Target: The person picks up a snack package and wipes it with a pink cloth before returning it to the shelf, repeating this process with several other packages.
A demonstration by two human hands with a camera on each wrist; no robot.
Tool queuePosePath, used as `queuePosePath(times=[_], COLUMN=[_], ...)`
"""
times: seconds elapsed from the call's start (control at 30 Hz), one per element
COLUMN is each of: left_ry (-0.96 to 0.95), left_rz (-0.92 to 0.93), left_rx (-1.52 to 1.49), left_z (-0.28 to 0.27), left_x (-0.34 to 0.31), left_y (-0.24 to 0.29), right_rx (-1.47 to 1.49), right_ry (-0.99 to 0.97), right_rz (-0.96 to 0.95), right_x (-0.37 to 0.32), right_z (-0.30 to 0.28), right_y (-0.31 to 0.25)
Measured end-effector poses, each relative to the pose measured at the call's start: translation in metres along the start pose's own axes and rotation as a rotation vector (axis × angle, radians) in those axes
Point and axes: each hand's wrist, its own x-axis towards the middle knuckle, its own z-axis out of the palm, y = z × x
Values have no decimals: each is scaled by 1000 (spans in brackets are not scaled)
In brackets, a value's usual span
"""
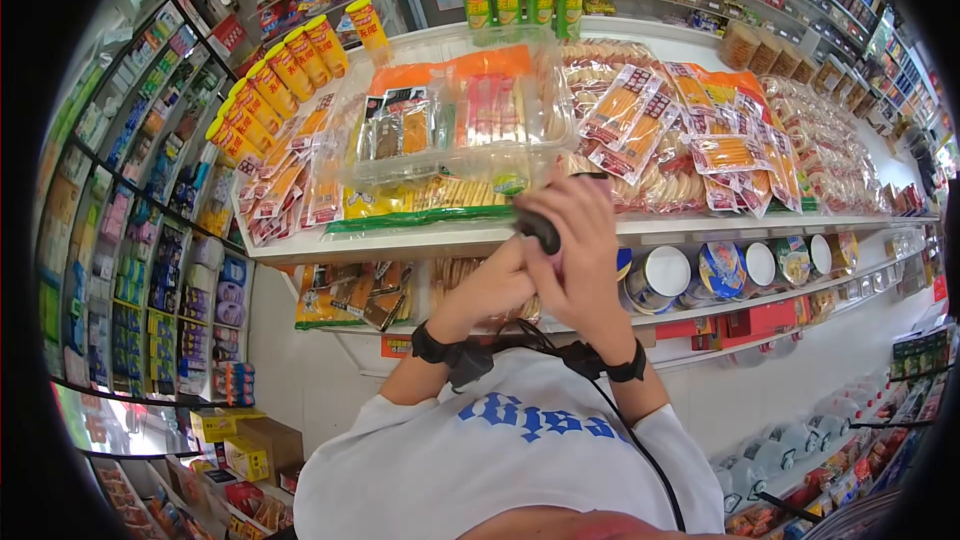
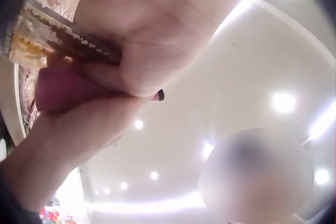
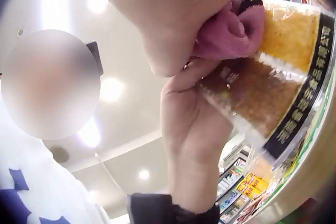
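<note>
A clear packet (image 3: pixel 252 90) of brown and golden food, with a black printed strip along one edge, is pinched by my left hand (image 3: pixel 194 124). My right hand (image 3: pixel 173 19) grips a bunched pink-purple cloth (image 3: pixel 231 32), which lies against the packet's face. In the head view both hands meet above the front edge of the display table, left hand (image 1: pixel 500 285) lower and right hand (image 1: pixel 588 240) above it. Only a dark end of the packet (image 1: pixel 538 230) shows between them there. The left wrist view catches the packet's crimped edge (image 2: pixel 79 37) beside the left palm.
On the white display table (image 1: pixel 400 240) stands a clear plastic tub (image 1: pixel 450 168) of packets. Yellow canisters (image 1: pixel 290 70) line its left and back edges. Bagged snacks (image 1: pixel 640 120) cover the right side. Tubs (image 1: pixel 665 275) stand on the shelf below.
</note>
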Motion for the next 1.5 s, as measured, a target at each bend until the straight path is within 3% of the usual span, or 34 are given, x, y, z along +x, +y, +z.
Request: queuePosePath(times=[0.07,0.1,0.17,0.2,0.27,0.3,0.37,0.43,0.47,0.53,0.6,0.63,0.7,0.8,0.87,0.93,0.97,1.07,1.13,1.17,1.2,1.27,1.37,1.47,1.5], left_ry=[-40,-28,-3,115,348,306,389,330,92,133,87,98,184,392,537,665,610,628,416,332,248,222,163,219,328], left_rz=[-4,-39,-110,-79,-5,-46,50,8,83,66,90,111,126,134,131,187,317,319,263,204,140,133,111,99,79], left_rx=[173,153,111,-70,-435,-554,-543,-1019,-1154,-1101,-1183,-1220,-1130,-896,-707,-510,-395,-46,-262,-435,-609,-605,-656,-609,-649], left_z=[-2,-4,-4,0,8,0,-3,-7,-17,-19,-22,-19,-7,-5,-8,-12,-14,-19,-10,1,11,17,9,3,4], left_x=[-6,-3,5,8,16,16,22,22,21,15,20,22,24,18,17,24,27,28,26,24,22,21,23,26,27], left_y=[10,10,5,-2,-17,-14,-21,9,17,42,31,24,29,32,33,31,35,23,12,9,6,8,15,15,15], right_rx=[46,81,268,359,494,405,196,27,-53,-44,-84,-115,369,826,786,653,589,389,304,325,226,34,-127,240,307], right_ry=[-70,-56,-42,-35,30,112,175,-83,-212,-232,-216,-123,115,-28,-29,-12,-2,57,33,53,8,-82,-30,214,170], right_rz=[-31,58,411,579,572,449,211,33,-53,-83,-104,-57,310,879,508,535,551,573,527,327,241,61,122,271,397], right_x=[-8,-7,-12,-13,-8,-7,-14,-25,-32,-38,-31,-24,-19,-27,-39,-39,-40,-39,-36,-30,-27,-23,-15,-13,-21], right_z=[3,1,4,5,2,11,23,23,24,28,20,16,23,6,15,14,14,7,8,7,10,14,3,15,17], right_y=[6,12,31,37,24,12,6,-1,-6,-10,-6,-1,14,19,26,28,28,35,35,22,10,-4,1,20,24])
